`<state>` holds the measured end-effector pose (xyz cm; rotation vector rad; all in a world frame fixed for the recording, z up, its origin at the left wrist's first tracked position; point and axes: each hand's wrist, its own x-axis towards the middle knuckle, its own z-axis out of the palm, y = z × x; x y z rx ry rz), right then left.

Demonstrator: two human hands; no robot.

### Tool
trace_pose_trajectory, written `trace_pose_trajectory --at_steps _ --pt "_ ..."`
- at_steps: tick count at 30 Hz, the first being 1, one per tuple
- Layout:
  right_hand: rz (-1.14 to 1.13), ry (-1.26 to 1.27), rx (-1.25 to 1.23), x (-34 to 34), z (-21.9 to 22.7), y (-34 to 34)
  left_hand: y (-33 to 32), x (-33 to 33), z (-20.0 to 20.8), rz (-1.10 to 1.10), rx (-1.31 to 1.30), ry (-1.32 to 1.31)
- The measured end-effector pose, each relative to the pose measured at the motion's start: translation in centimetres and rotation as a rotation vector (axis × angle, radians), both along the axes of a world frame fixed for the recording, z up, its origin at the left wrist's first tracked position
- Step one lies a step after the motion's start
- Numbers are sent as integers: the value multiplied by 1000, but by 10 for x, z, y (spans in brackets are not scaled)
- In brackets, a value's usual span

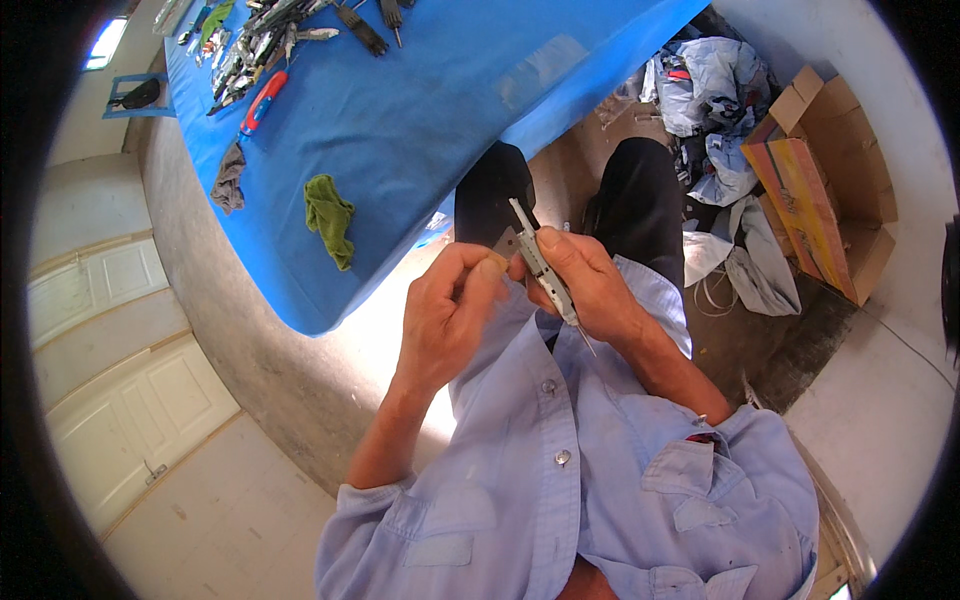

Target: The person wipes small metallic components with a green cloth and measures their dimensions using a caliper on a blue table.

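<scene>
My right hand [590, 285] is closed round a slim, silvery-white metal mechanism [547, 270] with slots and holes along its side. The part slants across my lap, its narrow tip pointing up and left, and a thin rod sticks out at its lower end. Beside it, my left hand [450, 315] is closed, thumb and forefinger pinching a small thin flat piece [507, 243] next to the mechanism's upper half. That hand is slightly blurred, and its fingers hide much of the piece. Its exact kind cannot be made out.
A blue-covered table [420, 110] stands ahead, bearing a green cloth [329, 221], a grey cloth [228, 180], a red-and-blue handled tool [264, 104] and a heap of metal parts [262, 45]. To the right are an open cardboard box [835, 190] and crumpled plastic bags [715, 85] on the floor.
</scene>
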<state>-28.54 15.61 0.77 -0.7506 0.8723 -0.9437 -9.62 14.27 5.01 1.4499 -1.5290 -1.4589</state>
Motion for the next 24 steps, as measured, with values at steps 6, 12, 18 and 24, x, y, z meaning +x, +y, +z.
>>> trace_pose_trajectory --at_steps 6,12,18,24 --pt "28 74 2 0 -2 1 -5 -3 7 -43 -115 -130" --pt "29 66 16 1 0 1 -6 0 3 -41 -91 -115" --pt "45 32 9 0 -1 2 -5 -5 8 1 29 -60" --pt "50 8 38 1 -3 4 -5 -5 10 4 79 -20"
